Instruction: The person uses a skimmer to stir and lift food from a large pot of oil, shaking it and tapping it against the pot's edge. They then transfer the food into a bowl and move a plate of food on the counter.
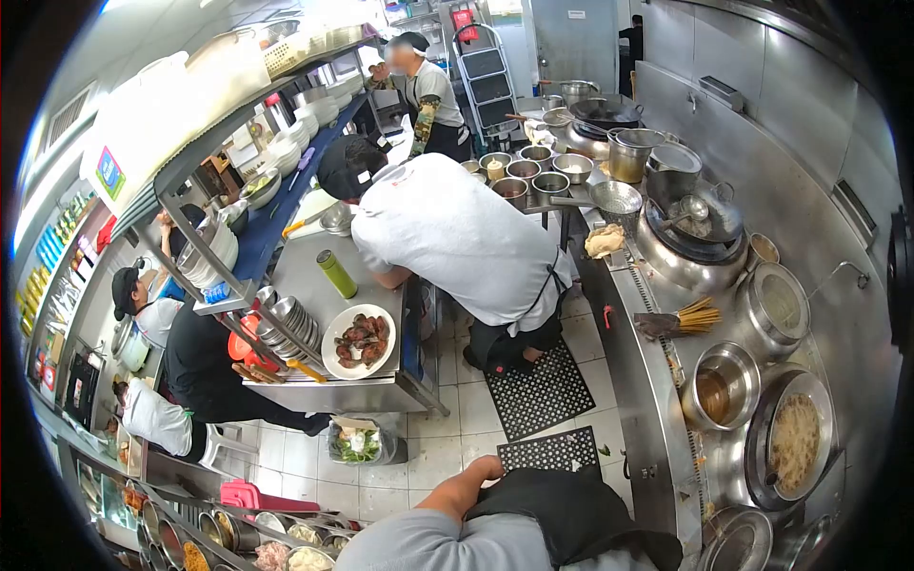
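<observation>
Black mats [540, 390]: two; hands [487, 466]: one visible, at one apron [562, 509].

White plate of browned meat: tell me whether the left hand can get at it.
Probably, perhaps with a step: the plate sits uncovered on the steel counter. The left hand is by the black apron; the bin of greens stands low between.

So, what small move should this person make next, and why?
Probably turn to the pan on the right and check it: pale foam covers its surface, the left hand is down by the apron, and the nearest co-worker is bent over the counter, away from it.
</observation>
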A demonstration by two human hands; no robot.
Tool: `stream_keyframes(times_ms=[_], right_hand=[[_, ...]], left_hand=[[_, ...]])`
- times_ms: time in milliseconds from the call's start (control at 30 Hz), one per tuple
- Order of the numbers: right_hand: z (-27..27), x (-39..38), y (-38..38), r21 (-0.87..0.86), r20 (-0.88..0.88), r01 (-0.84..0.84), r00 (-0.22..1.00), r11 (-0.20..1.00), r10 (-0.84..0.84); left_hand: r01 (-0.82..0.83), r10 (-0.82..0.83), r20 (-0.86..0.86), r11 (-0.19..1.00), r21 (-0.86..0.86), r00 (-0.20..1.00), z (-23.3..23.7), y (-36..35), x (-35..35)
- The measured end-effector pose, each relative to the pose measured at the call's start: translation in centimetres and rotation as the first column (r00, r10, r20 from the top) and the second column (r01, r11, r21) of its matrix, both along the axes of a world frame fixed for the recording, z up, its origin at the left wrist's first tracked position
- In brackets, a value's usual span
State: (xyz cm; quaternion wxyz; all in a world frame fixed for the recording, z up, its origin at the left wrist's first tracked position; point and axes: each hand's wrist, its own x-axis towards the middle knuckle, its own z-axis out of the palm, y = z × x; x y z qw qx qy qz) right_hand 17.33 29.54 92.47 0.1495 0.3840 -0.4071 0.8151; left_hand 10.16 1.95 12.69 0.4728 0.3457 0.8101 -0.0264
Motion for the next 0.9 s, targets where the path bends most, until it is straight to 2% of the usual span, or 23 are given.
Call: stream_keyframes(times_ms=[100,200,400,500,533,567,633,800,833,867,900], right_hand=[[-0.2,0.2,0.4,-0.005,-0.003,0.005,1.0,1.0,-0.005],[-0.7,0.4,0.8,-0.017,0.005,0.012,1.0,1.0,-0.011],[-0.9,0.7,1.2,-0.026,-0.001,0.002,1.0,1.0,-0.002],[-1.2,0.0,0.9,-0.036,-0.007,-0.037,0.999,0.999,0.036],[-1.6,-0.3,0.8,-0.048,0.004,-0.049,0.999,0.998,0.05],[-1.7,-0.5,0.6,-0.047,0.002,-0.064,0.998,0.997,0.064],[-2.2,-1.1,0.3,-0.057,0.011,-0.091,0.996,0.994,0.092],[-2.7,-1.4,0.1,-0.057,0.03,-0.104,0.994,0.993,0.106],[-2.9,-1.1,0.3,-0.057,0.047,-0.084,0.995,0.995,0.087],[-3.2,-0.6,0.9,-0.057,0.066,-0.049,0.996,0.997,0.053],[-3.5,0.1,1.5,-0.055,0.081,-0.006,0.997,0.998,0.011]], left_hand=[[-0.025,0.025,0.007,0.999,0.039,1.0,1.5,0.0,0.1],[-0.045,0.045,0.047,0.999,0.006,0.998,2.5,0.1,0.0],[-0.099,0.099,0.017,0.994,0.041,0.995,1.3,0.4,-0.3],[-0.058,0.059,-0.014,0.994,0.091,0.998,-1.4,0.4,-0.8],[0.008,-0.007,-0.032,1.0,0.017,0.999,-1.4,0.8,-1.1],[0.129,-0.124,-0.05,0.987,0.098,0.991,-1.2,0.7,-1.0],[-0.076,0.076,0.002,0.997,0.027,0.997,-0.9,1.0,-0.8],[-0.113,0.112,0.008,0.992,0.059,0.994,0.8,0.7,-0.1],[-0.117,0.116,0.023,0.991,0.065,0.993,2.3,0.8,0.0],[-0.083,0.081,0.057,0.996,0.039,0.995,6.2,1.2,0.3],[-0.108,0.107,0.026,0.994,0.029,0.994,1.0,0.3,0.0]])
